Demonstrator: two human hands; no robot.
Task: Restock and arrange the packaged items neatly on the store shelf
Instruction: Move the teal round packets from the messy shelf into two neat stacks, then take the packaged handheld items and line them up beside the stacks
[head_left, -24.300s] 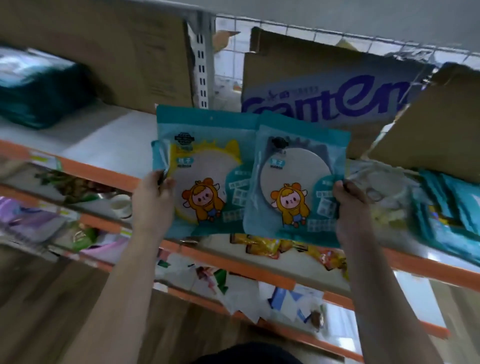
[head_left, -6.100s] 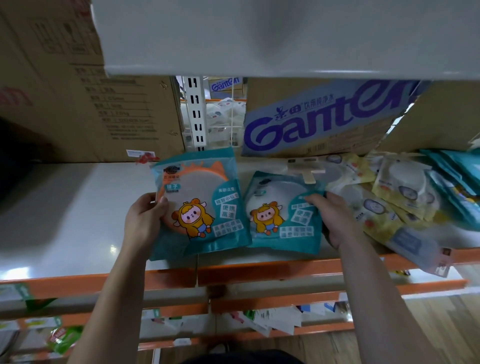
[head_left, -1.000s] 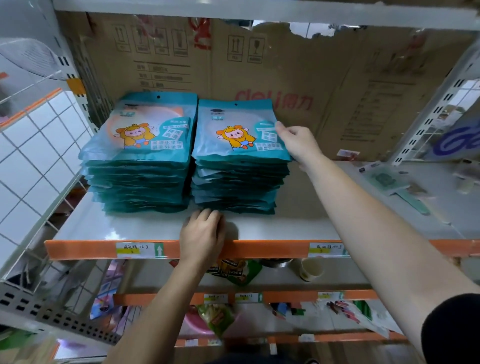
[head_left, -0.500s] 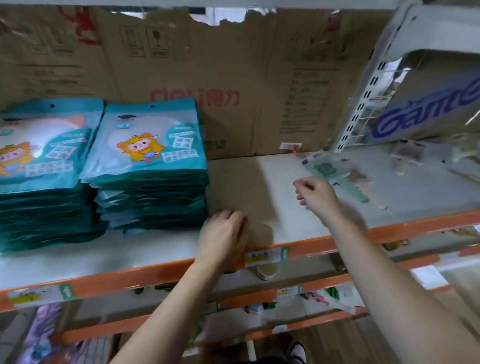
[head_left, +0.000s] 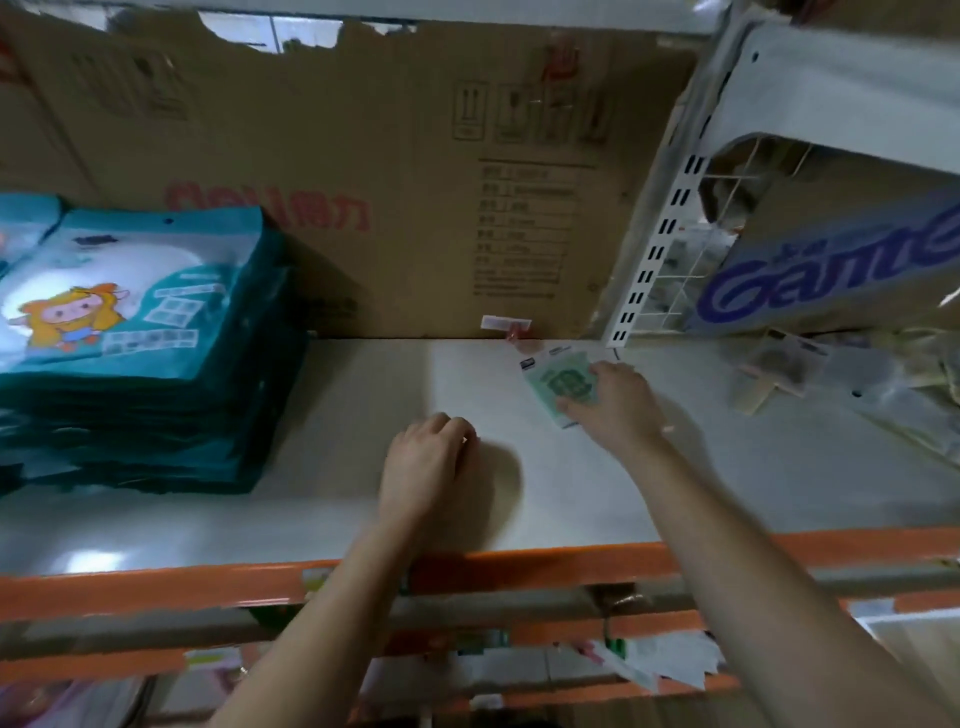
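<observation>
Two grips are working right of the teal stack (head_left: 140, 338): the right grip (head_left: 613, 400) is grasping the small green packet (head_left: 556, 379), which is lying well right of that stack with its long axis running back-to-front. The left grip (head_left: 426, 462), nearer the stack, is resting released on the shelf (head_left: 337, 415).

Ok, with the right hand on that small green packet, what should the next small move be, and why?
Probably pinch the green packet with the right hand and lift it off the shelf. It lies loose and crooked, apart from the teal stack, and whether it is gripped yet is unclear. The left hand rests on the shelf, holding nothing.
</observation>
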